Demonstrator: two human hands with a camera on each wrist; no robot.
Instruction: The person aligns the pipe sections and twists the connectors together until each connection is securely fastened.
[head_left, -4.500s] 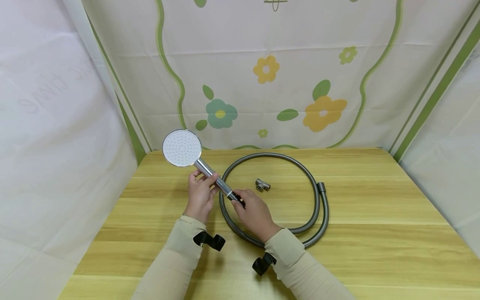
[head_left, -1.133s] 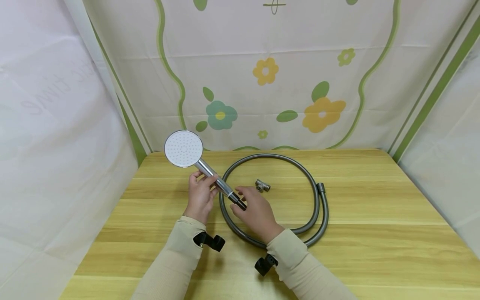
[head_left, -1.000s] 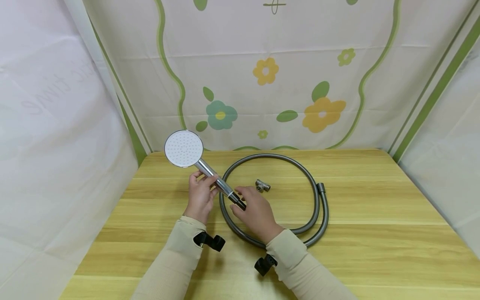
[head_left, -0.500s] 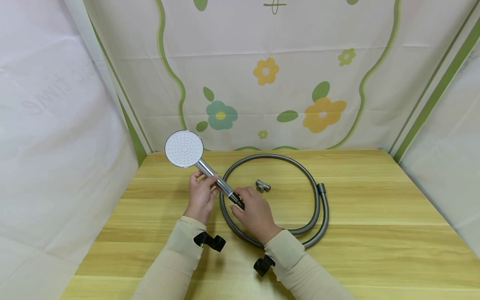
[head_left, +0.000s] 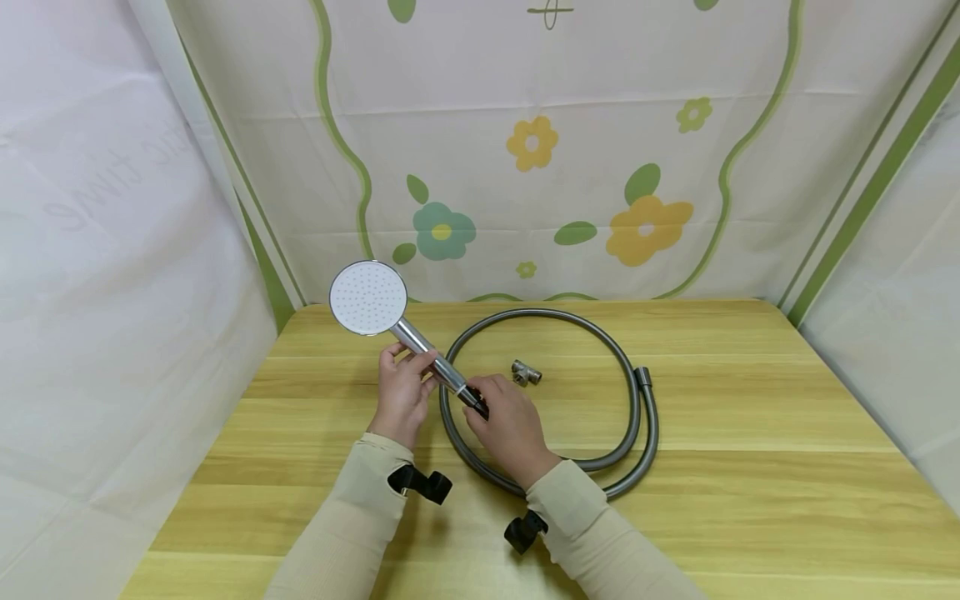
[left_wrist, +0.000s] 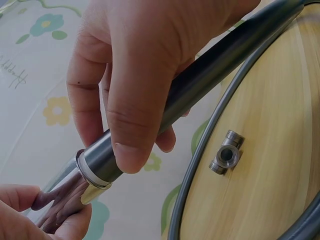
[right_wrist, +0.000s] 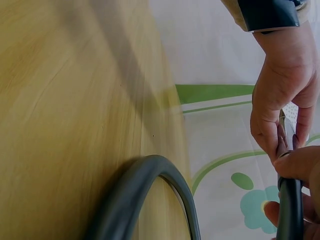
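In the head view, a hand shower head (head_left: 368,297) with a white nozzle face and chrome handle is held above the table, tilted up to the left. My left hand (head_left: 401,392) pinches its handle between thumb and fingers. At the handle's lower end, my right hand (head_left: 512,421) pinches the dark hose connector (head_left: 472,397). In the left wrist view, the right thumb lies along this connector (left_wrist: 102,156), which meets the chrome handle at a pale ring. The grey shower hose (head_left: 543,312) runs from there and lies looped on the table. Any thread inside the joint is hidden.
A small metal tee fitting (head_left: 527,372) lies inside the hose loop. The hose's other end (head_left: 642,377) rests on the wooden table (head_left: 750,400) to the right. Flower-printed cloth (head_left: 480,167) hangs behind, with pale cloth at both sides.
About a second ago, my right fingers were spread loosely off the connector; they have now closed around it and the wrist has turned slightly. My left hand and the shower head have hardly moved.
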